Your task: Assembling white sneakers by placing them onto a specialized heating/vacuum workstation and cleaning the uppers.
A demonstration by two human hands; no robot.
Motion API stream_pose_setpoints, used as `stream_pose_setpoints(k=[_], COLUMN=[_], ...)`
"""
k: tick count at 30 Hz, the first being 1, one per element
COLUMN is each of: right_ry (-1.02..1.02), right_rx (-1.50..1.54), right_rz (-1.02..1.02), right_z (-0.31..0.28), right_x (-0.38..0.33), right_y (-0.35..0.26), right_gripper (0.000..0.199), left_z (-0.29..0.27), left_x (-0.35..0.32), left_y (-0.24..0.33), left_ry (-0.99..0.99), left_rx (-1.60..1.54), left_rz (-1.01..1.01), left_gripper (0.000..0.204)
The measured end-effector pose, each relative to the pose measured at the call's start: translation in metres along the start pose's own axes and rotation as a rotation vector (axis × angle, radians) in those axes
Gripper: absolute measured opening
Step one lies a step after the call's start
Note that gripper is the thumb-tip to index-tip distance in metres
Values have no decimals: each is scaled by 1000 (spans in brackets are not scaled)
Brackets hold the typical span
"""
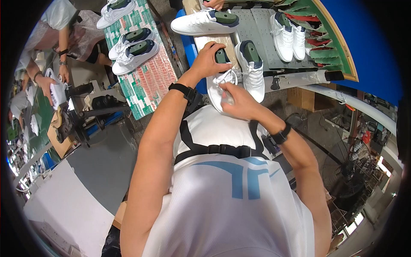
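A white lace-up sneaker [215, 91] points toward me with a dark green last [221, 55] in its opening. My left hand [206, 64] is closed round its collar, thumb on one side and fingers on the other. Over the laces and forefoot, my right hand [239, 102] is curled with fingertips pinched together; a small pale thing shows at them, too blurred to name. Touching the right side of this shoe is a second white sneaker [255, 84], also with a green last. Beyond my left hand, another white sneaker [192, 24] lies sideways.
A conveyor of grey plates [254, 36] carries a pair of white sneakers [282, 43] toward a green-flapped opening [325, 53]. To the left, more lasted sneakers [136, 55] stand on a taped board [147, 85]. Another person's hand [46, 88] holds a white shoe [58, 91] at far left.
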State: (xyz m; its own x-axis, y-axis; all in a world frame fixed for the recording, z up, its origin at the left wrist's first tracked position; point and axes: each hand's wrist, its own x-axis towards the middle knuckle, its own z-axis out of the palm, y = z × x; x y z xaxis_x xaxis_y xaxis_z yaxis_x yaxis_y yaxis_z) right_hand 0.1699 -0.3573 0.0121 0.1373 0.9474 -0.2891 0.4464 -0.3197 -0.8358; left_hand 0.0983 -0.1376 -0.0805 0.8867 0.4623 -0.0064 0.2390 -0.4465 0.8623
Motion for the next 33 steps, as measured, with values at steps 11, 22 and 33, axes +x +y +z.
stream_pose_setpoints(k=[11, 22, 33], right_ry=[73, -4, 236], right_rx=[-334, -14, 47], right_rz=[-185, 90, 116], right_z=[-6, -18, -19], right_x=[-5, -52, -29], right_y=[11, 3, 22], right_gripper=[76, 68, 62], left_z=[-3, -2, -5], left_x=[1, -1, 1], left_y=[1, 2, 11], left_ry=[-65, -33, -63], left_rx=[-53, -14, -39], left_rz=[-64, -66, -56], left_gripper=[86, 86, 80])
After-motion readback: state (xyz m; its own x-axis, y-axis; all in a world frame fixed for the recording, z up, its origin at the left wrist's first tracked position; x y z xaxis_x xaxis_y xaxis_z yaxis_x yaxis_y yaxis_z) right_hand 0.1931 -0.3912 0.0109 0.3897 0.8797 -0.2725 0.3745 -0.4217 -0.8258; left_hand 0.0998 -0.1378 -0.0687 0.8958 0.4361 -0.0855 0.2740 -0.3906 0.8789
